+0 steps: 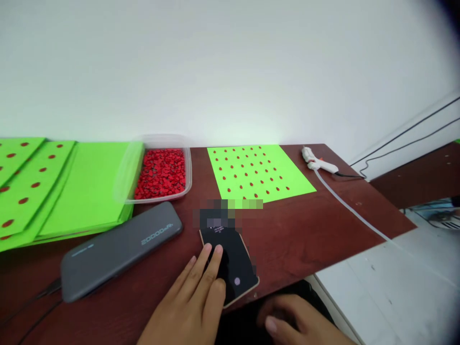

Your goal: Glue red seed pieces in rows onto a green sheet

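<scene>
A dark smartphone (233, 258) lies face up near the table's front edge, part of its screen blurred out. My left hand (196, 292) rests on its left side, fingers stretched out flat over the phone's edge. Lower right, beyond the table edge, my right hand (298, 318) hovers with its fingers curled; whether anything is inside them is hidden. Behind the phone lies a bright green sheet (302, 179) dotted with rows of small red drop-shaped pieces. To its left stands a clear plastic container (189, 175) full of small red pieces (163, 172).
A grey power bank (122, 251) with cables sits left of my left hand. Stacked green sheets (97, 182), some red-dotted, fill the far left. A white glue gun (318, 162) lies at the right, its clear glue stick (352, 211) trailing over the table edge. A wall stands behind.
</scene>
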Available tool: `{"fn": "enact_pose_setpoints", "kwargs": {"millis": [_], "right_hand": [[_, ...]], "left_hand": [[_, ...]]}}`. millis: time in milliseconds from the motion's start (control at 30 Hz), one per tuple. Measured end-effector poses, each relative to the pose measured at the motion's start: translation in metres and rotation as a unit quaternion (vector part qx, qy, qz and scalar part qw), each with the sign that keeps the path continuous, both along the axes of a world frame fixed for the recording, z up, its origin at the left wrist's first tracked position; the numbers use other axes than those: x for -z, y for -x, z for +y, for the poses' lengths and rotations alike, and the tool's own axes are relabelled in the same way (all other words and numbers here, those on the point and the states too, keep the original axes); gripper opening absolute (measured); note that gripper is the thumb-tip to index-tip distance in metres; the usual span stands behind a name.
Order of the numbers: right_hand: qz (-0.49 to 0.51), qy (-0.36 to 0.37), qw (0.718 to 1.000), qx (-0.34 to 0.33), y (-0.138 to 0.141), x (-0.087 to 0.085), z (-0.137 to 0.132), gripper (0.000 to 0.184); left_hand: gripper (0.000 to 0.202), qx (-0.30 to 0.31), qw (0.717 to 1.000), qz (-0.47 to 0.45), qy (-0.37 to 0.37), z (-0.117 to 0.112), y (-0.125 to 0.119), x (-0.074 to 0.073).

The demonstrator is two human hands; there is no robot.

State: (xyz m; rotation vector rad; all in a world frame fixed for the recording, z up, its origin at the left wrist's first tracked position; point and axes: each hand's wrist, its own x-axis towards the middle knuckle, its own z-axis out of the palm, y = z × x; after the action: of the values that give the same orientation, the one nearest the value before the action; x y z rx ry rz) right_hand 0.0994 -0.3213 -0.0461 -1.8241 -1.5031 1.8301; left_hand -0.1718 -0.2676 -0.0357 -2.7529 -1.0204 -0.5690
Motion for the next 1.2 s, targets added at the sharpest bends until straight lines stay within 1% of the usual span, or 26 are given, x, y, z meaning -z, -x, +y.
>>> {"fn": "enact_pose_setpoints", "kwargs": {"millis": [67,133,233,300,500,733,900,1067,1200], "right_hand": [[0.060,0.010,0.997,0.051,0.011,0.007,0.003,0.085],[0.097,0.027,0.990,0.097,0.021,0.012,0.005,0.085],[0.134,0.035,0.981,0.133,0.031,0.014,0.006,0.084],[0.150,0.029,0.979,0.133,0.034,0.013,0.004,0.081],[0.141,0.039,0.983,0.112,0.035,0.011,0.002,0.077],[0.164,0.046,0.980,0.099,0.033,0.012,0.005,0.077],[0.184,0.041,0.977,0.097,0.031,0.014,0.005,0.075],[0.241,0.068,0.962,0.112,0.030,0.019,0.003,0.076],[0.224,0.057,0.969,0.088,0.030,0.019,0.002,0.075]], "left_hand": [[0.033,0.029,0.999,-0.015,0.005,-0.005,-0.005,0.003],[0.032,0.055,0.998,-0.031,0.015,-0.008,-0.010,0.006],[0.032,0.069,0.996,-0.053,0.036,-0.012,-0.015,0.011],[0.032,0.063,0.995,-0.069,0.044,-0.013,-0.017,0.012],[0.034,0.045,0.993,-0.089,0.066,-0.015,-0.017,0.014],[0.035,0.041,0.995,-0.076,0.048,-0.015,-0.017,0.017],[0.033,0.036,0.996,-0.066,0.047,-0.015,-0.017,0.016],[0.031,0.034,0.995,-0.079,0.057,-0.018,-0.018,0.016],[0.031,0.031,0.993,-0.094,0.059,-0.019,-0.018,0.019]]}}
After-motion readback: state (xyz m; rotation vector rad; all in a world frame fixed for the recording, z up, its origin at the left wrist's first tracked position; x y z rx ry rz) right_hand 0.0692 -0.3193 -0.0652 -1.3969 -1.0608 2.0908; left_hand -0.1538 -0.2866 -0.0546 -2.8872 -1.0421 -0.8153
